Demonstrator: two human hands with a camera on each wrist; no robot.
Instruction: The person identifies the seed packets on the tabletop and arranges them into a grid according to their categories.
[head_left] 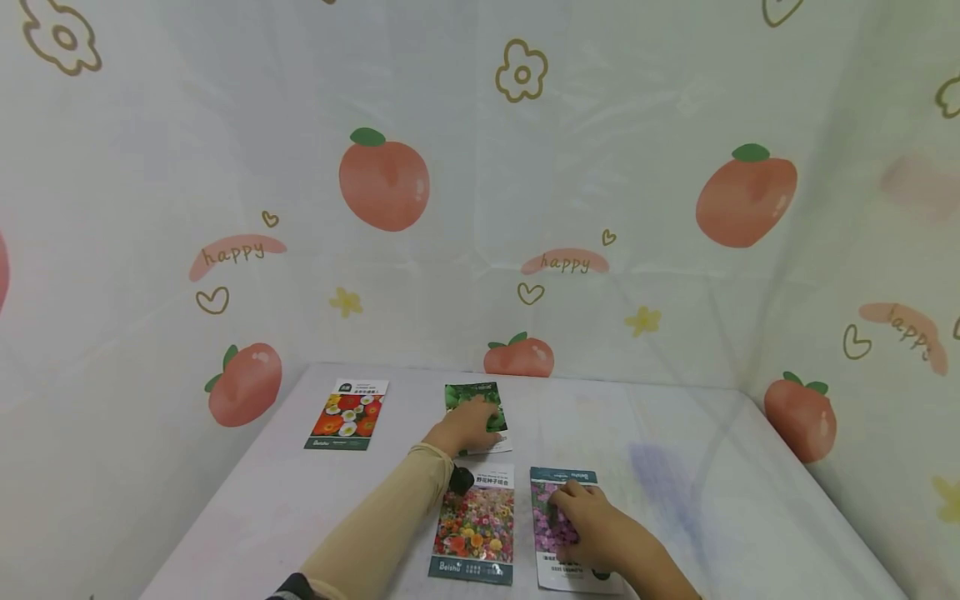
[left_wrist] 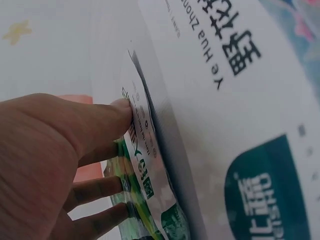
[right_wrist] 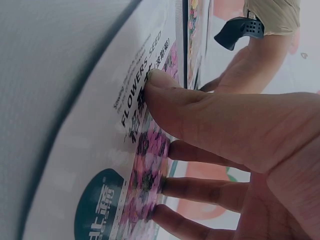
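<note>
At the back of the table lies a green seed packet [head_left: 495,398], partly covered by my left hand [head_left: 467,427]. In the left wrist view, the thumb [left_wrist: 117,117] and spread fingers of that hand touch the packet's printed face. Nearer to me, my right hand [head_left: 596,529] rests its fingertips on a seed packet with pink-purple flowers [head_left: 543,508], turned with its teal end away from me. The right wrist view shows the thumb [right_wrist: 162,95] on the white label and the other fingers on the flower picture. Neither hand visibly curls round a packet.
A mixed wildflower seed packet [head_left: 474,525] lies just left of the pink-purple one, beneath the left wrist's small black device [head_left: 461,480]. A packet with red and white flowers [head_left: 347,417] is at the back left. Printed white cloth [head_left: 465,308] surrounds the white table [head_left: 712,467].
</note>
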